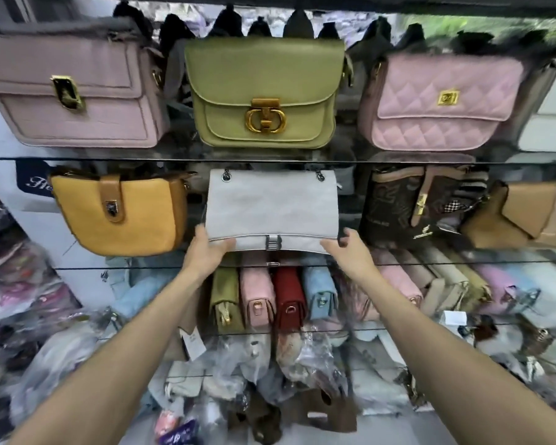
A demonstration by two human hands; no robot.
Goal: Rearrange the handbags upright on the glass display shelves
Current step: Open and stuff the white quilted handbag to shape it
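Observation:
A grey handbag with a silver clasp and chain strap stands upright in the middle of the second glass shelf. My left hand grips its lower left corner, thumb up the side. My right hand grips its lower right corner. On the same shelf a mustard bag stands to its left and a dark brown patterned bag to its right. On the top shelf stand a mauve bag, an olive bag and a pink quilted bag.
A tan bag sits at the right end of the second shelf. Below it, a row of small bags stands side on: olive, pink, red, blue. Plastic-wrapped bags are piled on the lowest shelves and at the left.

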